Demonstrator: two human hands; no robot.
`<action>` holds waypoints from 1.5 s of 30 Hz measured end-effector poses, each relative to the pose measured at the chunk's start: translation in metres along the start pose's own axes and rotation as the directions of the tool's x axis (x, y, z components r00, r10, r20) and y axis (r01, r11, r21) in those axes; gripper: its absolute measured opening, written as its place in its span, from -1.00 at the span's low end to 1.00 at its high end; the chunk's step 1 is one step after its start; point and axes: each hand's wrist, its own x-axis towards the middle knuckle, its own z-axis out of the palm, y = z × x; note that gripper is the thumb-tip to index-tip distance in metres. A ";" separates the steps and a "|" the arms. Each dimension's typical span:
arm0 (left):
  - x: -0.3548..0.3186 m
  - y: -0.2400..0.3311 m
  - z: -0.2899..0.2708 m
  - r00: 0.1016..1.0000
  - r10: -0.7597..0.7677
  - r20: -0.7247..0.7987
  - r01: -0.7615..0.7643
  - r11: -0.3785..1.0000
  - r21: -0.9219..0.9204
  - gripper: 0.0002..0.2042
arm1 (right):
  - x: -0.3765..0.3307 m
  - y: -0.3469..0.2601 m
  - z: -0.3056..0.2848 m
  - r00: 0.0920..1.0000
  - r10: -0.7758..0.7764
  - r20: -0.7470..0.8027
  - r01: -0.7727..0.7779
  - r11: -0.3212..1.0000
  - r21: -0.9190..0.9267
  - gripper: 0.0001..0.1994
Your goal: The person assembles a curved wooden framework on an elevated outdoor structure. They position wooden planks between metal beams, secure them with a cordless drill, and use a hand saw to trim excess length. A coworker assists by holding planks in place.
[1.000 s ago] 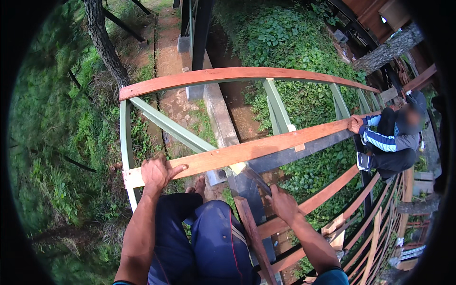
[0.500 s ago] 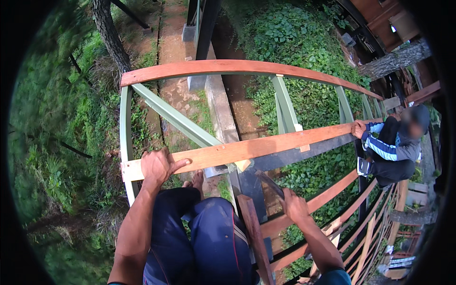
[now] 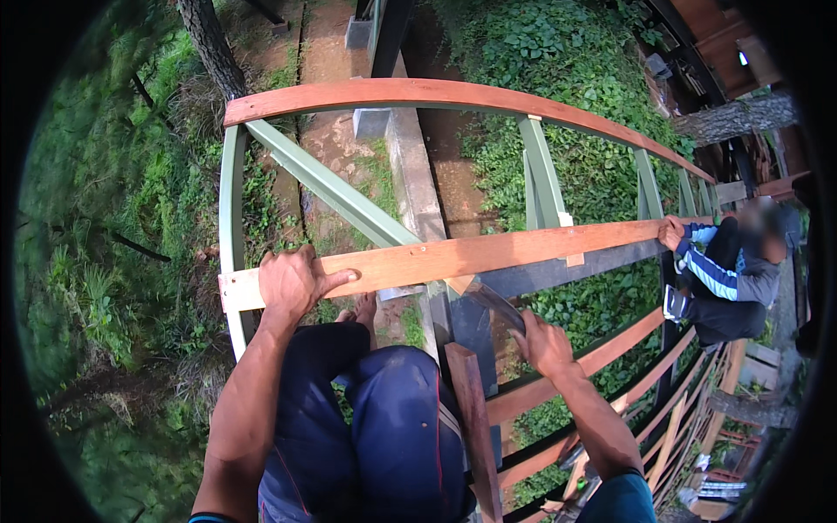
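High above the grassy ground, the left hand (image 3: 292, 283) is gripping the near end of a long wooden plank (image 3: 453, 257), fingers curled over its top and thumb lying along its face. Lower down, the right hand (image 3: 542, 342) is closing its fingers around a dark metal bar (image 3: 495, 303). At the plank's far end, another person's hand (image 3: 670, 232) is holding it.

A pale green metal frame (image 3: 232, 200) stands high above grassy ground. An orange wooden plank (image 3: 488, 253) lies across its near rail, reaching the left corner. A second plank (image 3: 418, 91) caps the far rail.
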 end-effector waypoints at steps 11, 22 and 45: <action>0.009 0.006 -0.018 0.979 -0.009 0.202 0.001 0.999 0.041 -0.11 | 0.003 0.016 -0.017 0.999 -0.002 0.042 0.007 0.993 -0.119 -0.68; 0.004 0.017 -0.030 0.978 -0.029 0.208 0.007 0.994 0.109 -0.14 | -0.020 -0.013 -0.014 0.984 0.168 0.060 -0.177 0.965 0.195 -0.56; 0.000 -0.024 0.012 0.961 0.275 -0.042 -0.277 0.958 -0.075 -0.29 | -0.432 -0.056 0.074 0.510 0.849 -0.142 -0.511 0.431 0.744 -0.42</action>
